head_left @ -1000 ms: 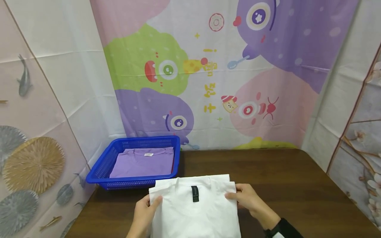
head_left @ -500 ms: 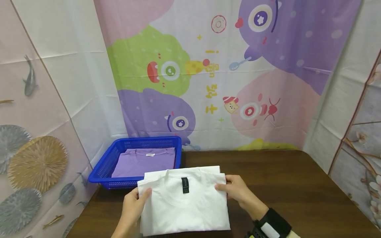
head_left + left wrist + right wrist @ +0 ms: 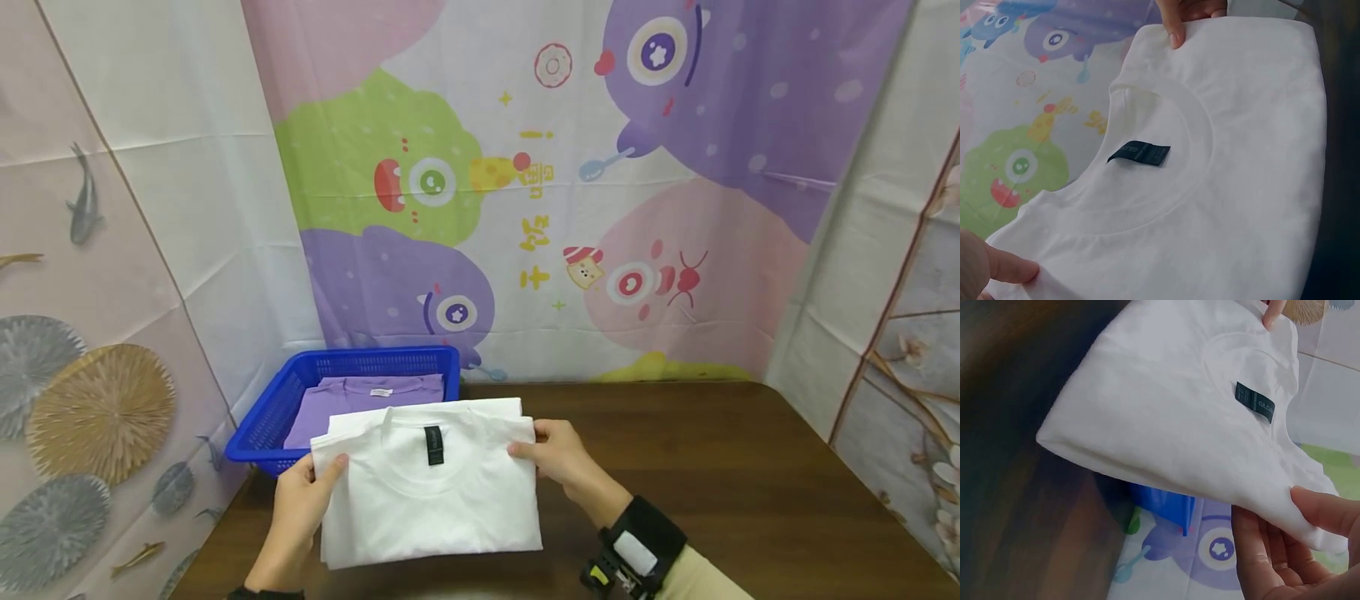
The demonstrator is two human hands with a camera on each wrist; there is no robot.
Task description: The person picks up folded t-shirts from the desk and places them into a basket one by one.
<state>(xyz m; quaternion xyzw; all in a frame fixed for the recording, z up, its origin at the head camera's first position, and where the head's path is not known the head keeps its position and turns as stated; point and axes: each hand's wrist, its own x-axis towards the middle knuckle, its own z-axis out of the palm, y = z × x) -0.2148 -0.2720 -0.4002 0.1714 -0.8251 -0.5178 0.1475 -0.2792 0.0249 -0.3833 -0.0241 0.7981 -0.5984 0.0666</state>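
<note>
A folded white T-shirt (image 3: 431,500) with a dark neck label hangs between both hands, raised above the table. My left hand (image 3: 300,500) pinches its left shoulder edge, thumb on top. At the opposite shoulder edge my right hand (image 3: 566,462) grips with the thumb above and the fingers beneath, as the right wrist view shows. Behind the shirt, a blue plastic basket (image 3: 258,421) holds a folded purple T-shirt (image 3: 322,408). The white shirt hides the basket's front right part and some of the purple shirt.
The dark brown wooden table (image 3: 675,483) extends to the right and back. A cartoon-printed curtain (image 3: 555,333) hangs along its far edge, with patterned fabric walls (image 3: 150,250) at both sides. Black bands with devices circle the wrists.
Both hands have carried the white T-shirt up and to the left, toward the basket. It now overlaps the basket's front in the head view. The grip looks the same.
</note>
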